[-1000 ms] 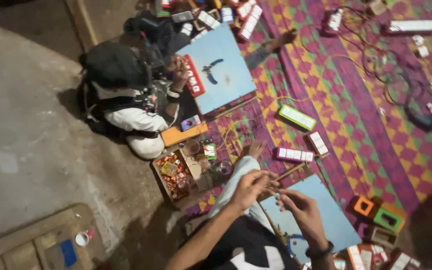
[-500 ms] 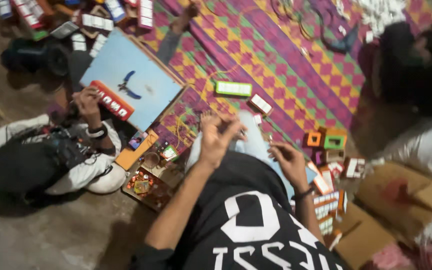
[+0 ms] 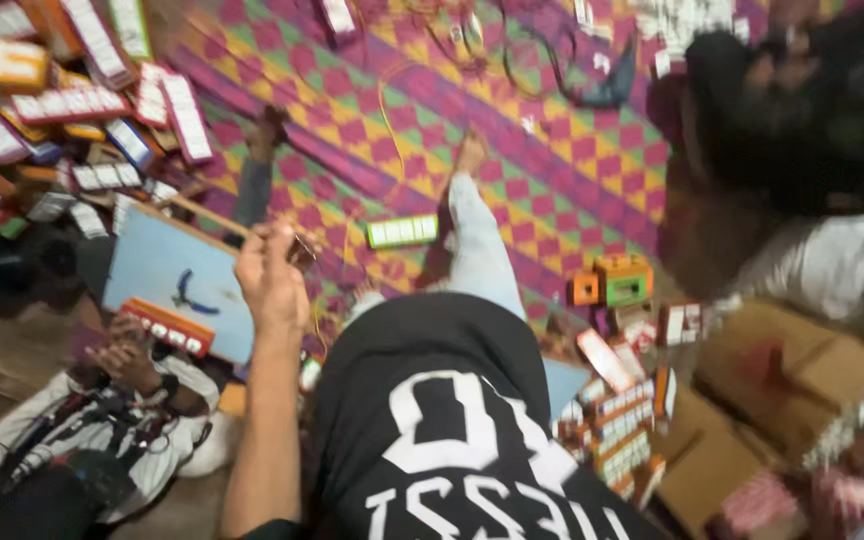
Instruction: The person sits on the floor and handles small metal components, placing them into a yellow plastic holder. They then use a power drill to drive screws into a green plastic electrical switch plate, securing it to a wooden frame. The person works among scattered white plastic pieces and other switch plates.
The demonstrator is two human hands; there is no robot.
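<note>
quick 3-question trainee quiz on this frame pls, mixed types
1. True or false: the person's left hand is raised over the light blue flat board.
2. Which lies on the patterned purple woven mat just right of that hand? A) small green oblong box B) a kettle C) a shoe
3. Fill in: the person's right hand is ___ in this view.

Key: 1 true; 2 A; 3 not visible. What the left hand pinches, a thin stick-like item, is too blurred to name.
</note>
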